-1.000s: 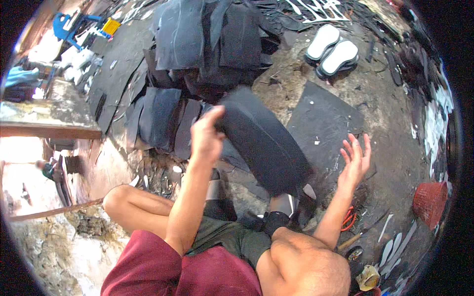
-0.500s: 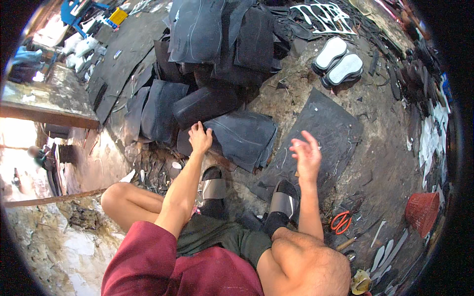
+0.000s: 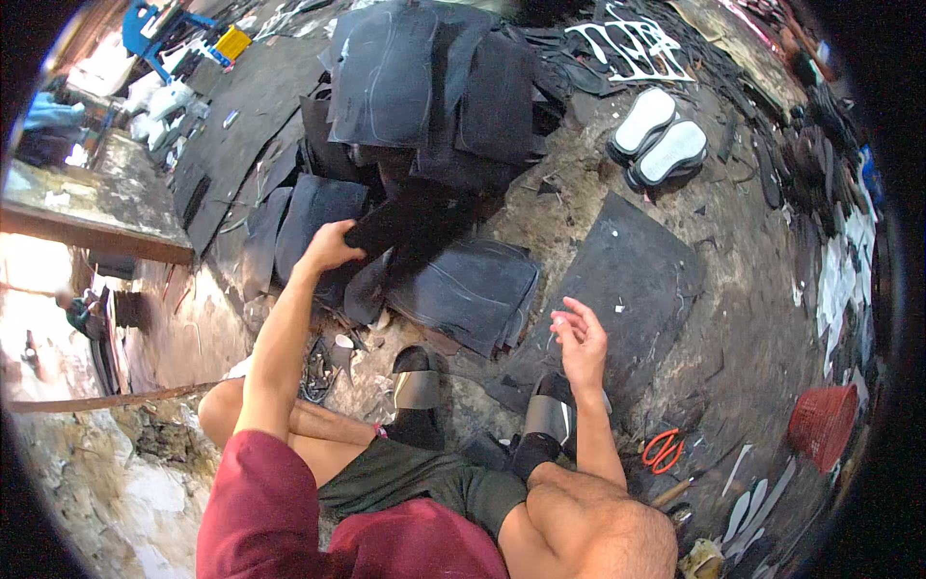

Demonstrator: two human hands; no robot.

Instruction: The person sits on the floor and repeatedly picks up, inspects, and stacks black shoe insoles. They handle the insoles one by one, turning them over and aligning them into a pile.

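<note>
Left hand (image 3: 332,247) shifts outward to the end of a dark sheet (image 3: 394,229), right hand (image 3: 583,349) drops lower

Half a second ago the left hand lay over the near edge of the dark sheet; now it is further left, at the sheet's left end, and the right hand has come closer to the body. The dark sheet slants across the space between a tall pile of black sheets (image 3: 381,82) and a lower stack of marked sheets (image 3: 463,289). It sits in deep shadow, so its far edge is hard to tell from the pile.

The left hand appears to pinch that end, thumb on the near side and fingers bent over the top. Its forearm runs up and slightly right from the maroon sleeve (image 3: 256,502), the elbow out over the left knee.

The right hand is raised and holds nothing, palm turned inward, fingers loosely curled and apart, the thumb near the index finger. Its forearm rises steeply beside the right knee, and the hand hangs before a flat dark piece (image 3: 637,275) on the floor.

Nearer the body are two sandalled feet (image 3: 416,396). To the right lie orange-handled scissors (image 3: 664,451), with a red basket (image 3: 823,425) beyond; white-topped soles (image 3: 672,152) rest farther off.
</note>
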